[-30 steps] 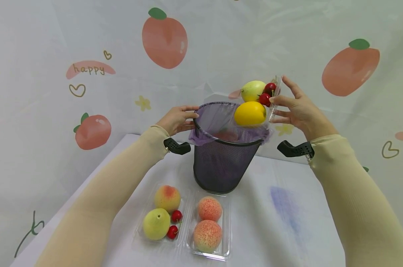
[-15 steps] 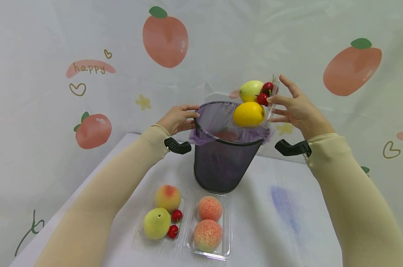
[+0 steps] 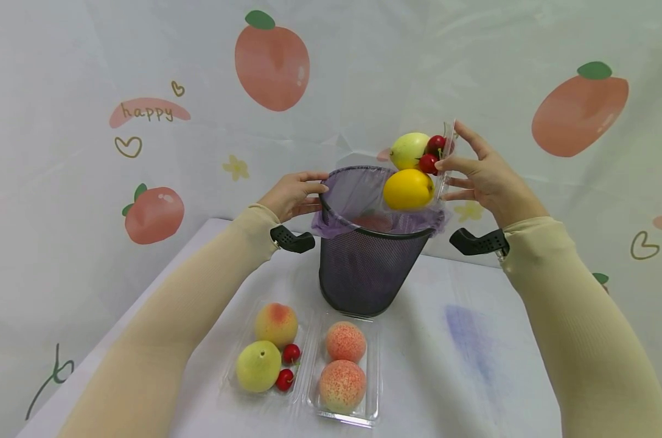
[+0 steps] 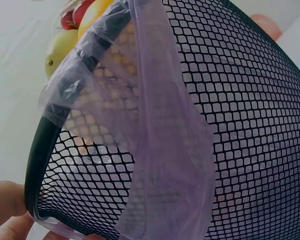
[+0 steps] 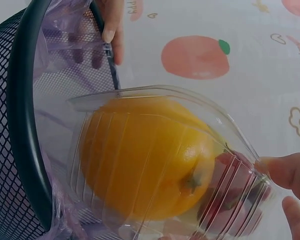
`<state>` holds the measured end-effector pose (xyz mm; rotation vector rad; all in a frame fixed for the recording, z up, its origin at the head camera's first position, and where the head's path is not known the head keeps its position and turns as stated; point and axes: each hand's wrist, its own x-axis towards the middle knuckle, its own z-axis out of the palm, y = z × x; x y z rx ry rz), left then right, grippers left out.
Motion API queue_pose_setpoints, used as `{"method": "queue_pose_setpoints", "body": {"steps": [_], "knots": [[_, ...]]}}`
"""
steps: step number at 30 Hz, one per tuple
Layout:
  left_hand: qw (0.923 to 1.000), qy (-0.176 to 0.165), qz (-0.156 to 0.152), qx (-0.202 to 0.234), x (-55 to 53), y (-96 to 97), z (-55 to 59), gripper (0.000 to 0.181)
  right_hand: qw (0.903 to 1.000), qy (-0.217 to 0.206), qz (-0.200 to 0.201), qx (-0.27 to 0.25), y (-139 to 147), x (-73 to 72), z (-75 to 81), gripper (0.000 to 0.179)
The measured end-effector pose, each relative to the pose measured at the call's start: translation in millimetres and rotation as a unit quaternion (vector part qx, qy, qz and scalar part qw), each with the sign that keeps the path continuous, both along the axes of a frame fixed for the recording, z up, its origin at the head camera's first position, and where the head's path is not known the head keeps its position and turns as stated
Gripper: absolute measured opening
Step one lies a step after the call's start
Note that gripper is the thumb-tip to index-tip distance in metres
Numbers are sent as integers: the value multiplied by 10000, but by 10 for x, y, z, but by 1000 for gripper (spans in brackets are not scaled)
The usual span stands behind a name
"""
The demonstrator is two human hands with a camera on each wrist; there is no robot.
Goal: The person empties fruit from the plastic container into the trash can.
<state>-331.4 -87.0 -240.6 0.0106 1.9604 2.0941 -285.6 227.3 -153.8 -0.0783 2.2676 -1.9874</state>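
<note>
My left hand point(image 3: 292, 196) grips the left rim of a black mesh wastebasket point(image 3: 364, 274) lined with a thin purple bag point(image 3: 333, 224). The basket leans to the right on the table. Over its right rim, my right hand point(image 3: 492, 173) holds a clear plastic fruit tray point(image 5: 145, 100) by one end, thumb and fingers on either side of it. The tray is tipped on its side toward the opening. In it are a deep yellow fruit point(image 3: 409, 189), a pale yellow fruit point(image 3: 410, 151) and dark red cherries point(image 3: 428, 163).
On the white table point(image 3: 435, 365) in front of the basket lie two more clear trays. One holds a peach point(image 3: 277, 325), a yellow-green pear point(image 3: 258, 366) and two cherries point(image 3: 285, 379); the other holds two speckled peaches point(image 3: 342, 385). A printed cloth point(image 3: 364, 55) hangs behind.
My right hand has shifted slightly left with the tray, bringing its fruit a little farther over the basket. The left hand keeps its place on the rim.
</note>
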Motion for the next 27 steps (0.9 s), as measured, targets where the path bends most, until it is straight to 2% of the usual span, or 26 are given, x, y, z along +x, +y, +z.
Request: {"method": "queue_pose_setpoints", "body": {"steps": [11, 27], "knots": [[10000, 7, -1, 22, 7, -3, 5, 45, 9995, 60, -47, 311, -16, -10, -14, 83], [10000, -43, 6, 43, 6, 1, 19, 45, 9988, 60, -58, 492, -34, -37, -5, 82]]}}
